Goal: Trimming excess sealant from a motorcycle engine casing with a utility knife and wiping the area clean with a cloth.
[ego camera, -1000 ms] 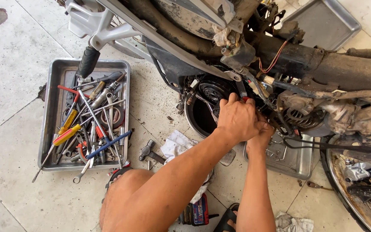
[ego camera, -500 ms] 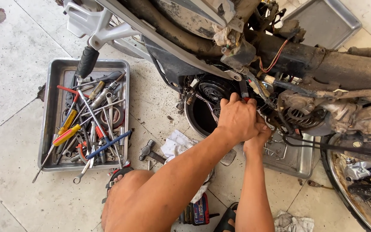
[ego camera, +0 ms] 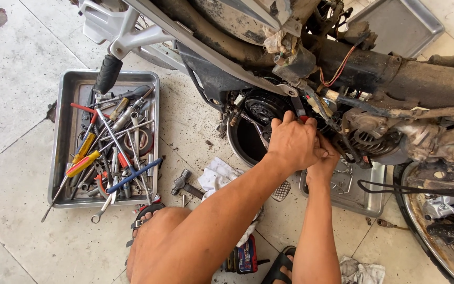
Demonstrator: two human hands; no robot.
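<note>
both hands at the motorcycle engine [ego camera: 363, 137], on its left face beside the round black cover opening [ego camera: 261, 113]. left hand [ego camera: 292, 143] lies palm down, fingers curled tight over something small with a red tip just showing at the knuckles; what it grips i cannot tell. right hand [ego camera: 326, 158] sits tucked under and behind the left, touching it, fingers hidden, so its grip cannot be told either.

step in hand, as judged: working a fitting or connector at the engine's side, both hands bearing on one spot. next move likely calls for a steady pull or twist with the wiring [ego camera: 337, 68] above kept clear.

forearms run up from the knee [ego camera: 156, 236], left arm straight, right arm near vertical.

tool tray [ego camera: 61, 158] well left of the engine, hammer [ego camera: 184, 184] and white rag [ego camera: 216, 176] between tray and engine.
</note>
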